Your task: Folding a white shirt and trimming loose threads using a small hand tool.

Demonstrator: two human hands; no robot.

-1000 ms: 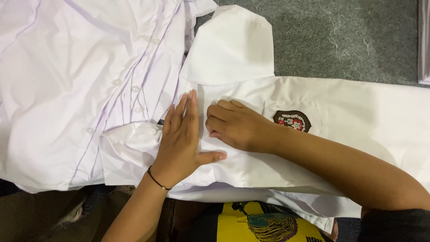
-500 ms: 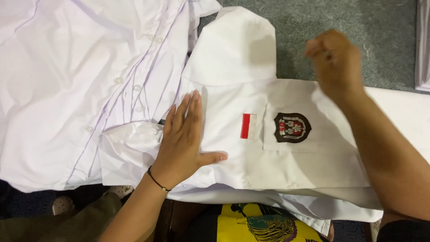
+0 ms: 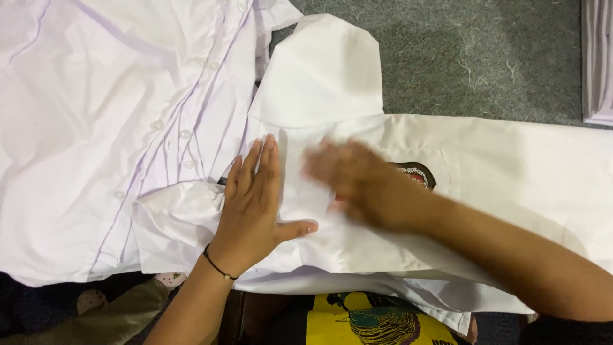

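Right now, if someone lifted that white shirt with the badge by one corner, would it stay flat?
Probably not. The white shirt looks thin and creased, so it would likely droop. The left hand lies flat on it, suggesting it slides easily. It seems light.

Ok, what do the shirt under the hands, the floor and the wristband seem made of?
Shirt: thin white woven cloth, likely cotton or a blend, matt, holding soft creases; its badge looks embroidered. Floor: grey felt-like carpet, fuzzy with loose fibres. Wristband on the left hand: thin black cord or elastic, too small to tell.
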